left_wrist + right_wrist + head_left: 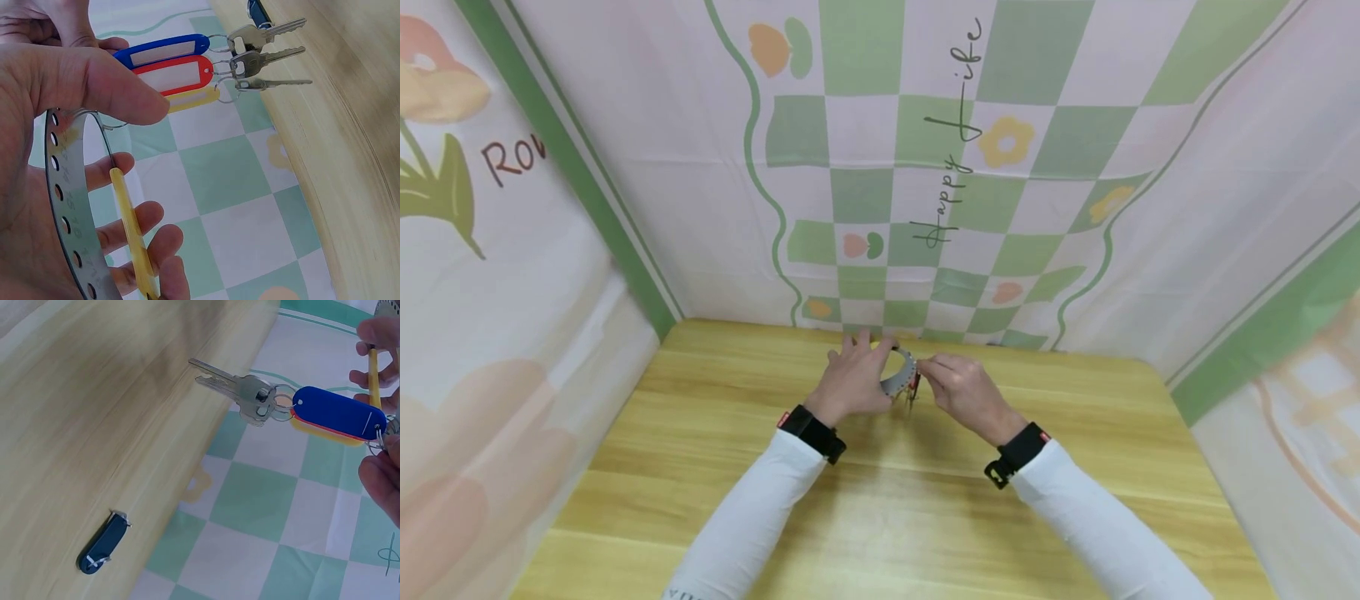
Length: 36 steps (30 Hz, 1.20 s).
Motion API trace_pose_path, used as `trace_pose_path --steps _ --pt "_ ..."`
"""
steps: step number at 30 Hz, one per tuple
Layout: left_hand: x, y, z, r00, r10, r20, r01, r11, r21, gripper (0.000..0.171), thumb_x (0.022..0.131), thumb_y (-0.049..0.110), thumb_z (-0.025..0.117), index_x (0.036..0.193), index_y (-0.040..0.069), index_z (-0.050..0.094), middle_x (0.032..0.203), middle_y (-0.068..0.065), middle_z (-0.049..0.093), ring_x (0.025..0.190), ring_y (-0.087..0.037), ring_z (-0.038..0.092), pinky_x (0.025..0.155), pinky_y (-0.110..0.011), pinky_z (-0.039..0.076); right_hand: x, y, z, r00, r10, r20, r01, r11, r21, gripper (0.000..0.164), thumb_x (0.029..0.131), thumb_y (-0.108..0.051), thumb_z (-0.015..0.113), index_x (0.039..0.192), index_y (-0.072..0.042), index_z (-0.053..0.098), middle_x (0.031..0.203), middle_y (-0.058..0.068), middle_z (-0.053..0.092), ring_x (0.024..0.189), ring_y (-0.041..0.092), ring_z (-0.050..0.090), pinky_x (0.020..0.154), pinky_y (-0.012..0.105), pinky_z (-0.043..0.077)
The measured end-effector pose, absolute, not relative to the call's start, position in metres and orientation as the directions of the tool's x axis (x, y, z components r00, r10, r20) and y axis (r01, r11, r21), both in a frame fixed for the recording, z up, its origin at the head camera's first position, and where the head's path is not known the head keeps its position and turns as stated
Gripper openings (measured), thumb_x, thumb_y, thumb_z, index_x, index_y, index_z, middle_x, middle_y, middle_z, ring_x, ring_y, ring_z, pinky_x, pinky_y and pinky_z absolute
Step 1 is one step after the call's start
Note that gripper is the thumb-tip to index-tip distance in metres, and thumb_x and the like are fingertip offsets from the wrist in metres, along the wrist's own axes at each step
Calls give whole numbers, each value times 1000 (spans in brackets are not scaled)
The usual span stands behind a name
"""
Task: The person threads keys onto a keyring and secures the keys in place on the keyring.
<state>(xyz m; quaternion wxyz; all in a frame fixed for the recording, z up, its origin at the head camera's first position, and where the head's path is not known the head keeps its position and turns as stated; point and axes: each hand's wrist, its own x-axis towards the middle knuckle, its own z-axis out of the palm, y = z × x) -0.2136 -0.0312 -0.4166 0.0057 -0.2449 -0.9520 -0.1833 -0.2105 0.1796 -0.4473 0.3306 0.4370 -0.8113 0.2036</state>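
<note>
Tabletop [887,517] below, tagged keys [247,387] between hands [852,379]

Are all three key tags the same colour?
No: the left wrist view shows a blue tag, a red tag and a yellow tag.

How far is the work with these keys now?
Done: three keys are ringed to tags. In hand: the left hand holds the hoop, the right hand the tags' end. Remaining, perhaps: fastening tags to hoop, though attachment is unclear; the dark item lies apart.
</note>
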Motion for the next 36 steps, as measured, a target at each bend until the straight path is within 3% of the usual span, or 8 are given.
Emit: trace_pose_path --steps 10,14,20,25,31,36 --pt "-215 -30 -418 -883 458 100 463 820 335 82 72 21 84 146 18 50 132 -23 49 108 -42 53 80 -60 50 -213 182 -446 -372 -604 705 -844 537 15 23 73 14 79 94 5 75 83 12 73 70 22 71 59 30 58" --pt "-216 -30 -418 -894 433 118 446 829 338 83 71 25 85 147 17 50 132 -24 49 110 -43 53 81 -61 50 -211 178 -448 -460 -524 717 -796 601 -71 19 78 11 79 95 4 75 85 14 74 71 24 72 61 31 59" --pt "-218 -29 -418 -898 410 159 440 847 300 81 70 26 86 144 16 54 126 -23 53 102 -40 54 77 -59 51 -204 165 -450 -671 -279 687 -641 684 -348 7 87 2 77 93 3 77 84 14 75 68 20 72 59 29 58" --pt "-219 -26 -417 -908 393 148 420 862 284 80 70 25 86 143 17 54 128 -24 51 107 -42 54 78 -60 52 -198 156 -446 -770 -154 619 -526 703 -479 4 88 1 75 91 2 78 83 15 75 65 19 71 55 28 57" --pt "-218 -24 -418 -910 384 154 412 871 268 82 69 24 86 144 15 53 133 -27 50 110 -45 54 79 -62 52 -195 151 -443 -810 -130 572 -477 713 -514 6 88 4 72 91 5 77 80 16 74 62 18 70 51 24 55" --pt "-217 -24 -417 -907 392 151 419 871 257 84 69 26 87 144 14 52 134 -28 49 112 -45 53 80 -63 52 -197 155 -444 -759 -227 611 -553 720 -420 7 87 8 69 89 6 75 78 16 73 61 19 68 52 24 54"
